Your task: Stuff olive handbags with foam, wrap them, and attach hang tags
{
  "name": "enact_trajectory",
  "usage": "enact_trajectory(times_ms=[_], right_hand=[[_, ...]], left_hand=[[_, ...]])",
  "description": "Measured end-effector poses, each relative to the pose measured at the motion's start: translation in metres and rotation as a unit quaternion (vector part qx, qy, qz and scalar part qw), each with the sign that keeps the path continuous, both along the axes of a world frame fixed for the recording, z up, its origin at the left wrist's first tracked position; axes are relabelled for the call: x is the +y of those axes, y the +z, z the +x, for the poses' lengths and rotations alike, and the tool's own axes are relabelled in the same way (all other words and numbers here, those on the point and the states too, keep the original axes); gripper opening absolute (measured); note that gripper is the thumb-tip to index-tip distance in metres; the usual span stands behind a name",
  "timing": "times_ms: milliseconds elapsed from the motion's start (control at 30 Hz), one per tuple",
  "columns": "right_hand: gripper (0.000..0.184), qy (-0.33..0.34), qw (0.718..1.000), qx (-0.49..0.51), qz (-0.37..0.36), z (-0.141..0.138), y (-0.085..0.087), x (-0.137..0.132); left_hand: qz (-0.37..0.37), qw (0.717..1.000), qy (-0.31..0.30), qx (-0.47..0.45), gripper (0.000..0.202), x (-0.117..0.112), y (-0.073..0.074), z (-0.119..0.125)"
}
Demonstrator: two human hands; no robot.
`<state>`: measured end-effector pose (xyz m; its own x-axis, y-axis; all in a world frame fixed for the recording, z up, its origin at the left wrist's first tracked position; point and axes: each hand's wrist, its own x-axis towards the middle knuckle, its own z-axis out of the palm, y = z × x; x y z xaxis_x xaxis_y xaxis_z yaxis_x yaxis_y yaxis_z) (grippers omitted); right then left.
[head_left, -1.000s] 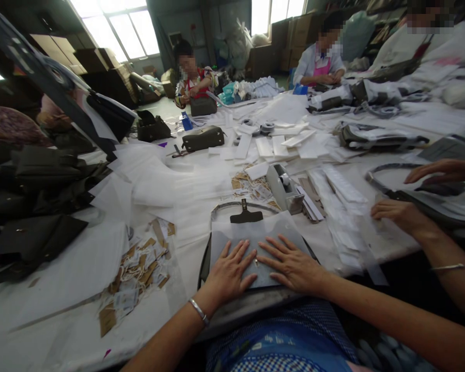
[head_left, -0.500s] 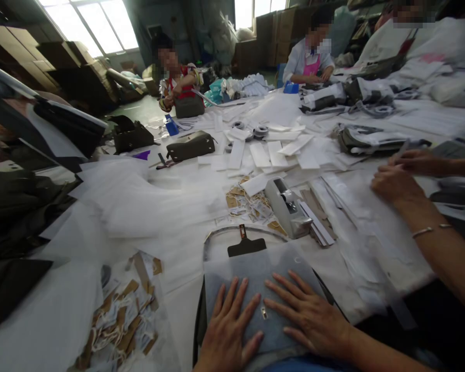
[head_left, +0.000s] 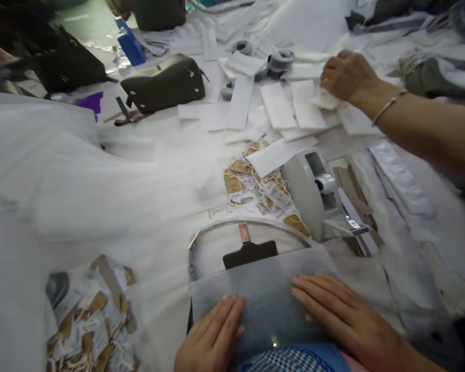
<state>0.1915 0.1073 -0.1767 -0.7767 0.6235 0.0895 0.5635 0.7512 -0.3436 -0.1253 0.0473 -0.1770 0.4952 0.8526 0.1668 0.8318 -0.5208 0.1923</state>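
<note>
both palms press flat, fingers spread, on the tissue-wrapped dark bag (head_left: 263,299): left hand (head_left: 211,338) at its left side, right hand (head_left: 337,315) at its right; a tape dispenser (head_left: 313,194) sits beyond the right hand.

We have a single view, from a camera worn on the head, looking forward and steeply down from close above the near edge of the counter (head_left: 166,155), with our left hand (head_left: 209,338) and right hand (head_left: 341,318) at the bottom of the frame.
</note>
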Motion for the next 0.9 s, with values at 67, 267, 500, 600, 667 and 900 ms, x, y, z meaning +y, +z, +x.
enact_trajectory(times_ms=[67,267,500,600,667,900], right_hand=[[0.044,-0.015,1.000,-0.005,0.014,-0.008,0.002,0.012],[0.051,-0.025,0.999,-0.022,0.018,-0.026,0.000,0.024],[0.040,-0.005,0.996,-0.045,-0.080,-0.036,0.018,0.040],[0.036,0.016,0.995,-0.008,-0.099,-0.033,0.025,0.043],[0.037,0.020,0.995,-0.002,-0.102,-0.031,0.028,0.044],[0.038,0.050,0.993,-0.031,-0.101,-0.031,0.025,0.042]], left_hand=[[-0.013,0.999,0.032,0.003,0.037,0.019,0.009,0.005],[-0.047,0.997,0.056,-0.007,0.050,0.036,0.007,0.017],[-0.084,0.994,0.058,-0.033,0.042,0.026,0.015,0.014],[-0.076,0.995,0.049,-0.051,0.035,0.024,0.019,0.012],[-0.072,0.994,0.047,-0.061,0.033,0.023,0.021,0.010],[-0.098,0.993,0.032,-0.056,0.038,0.025,0.022,0.008]])
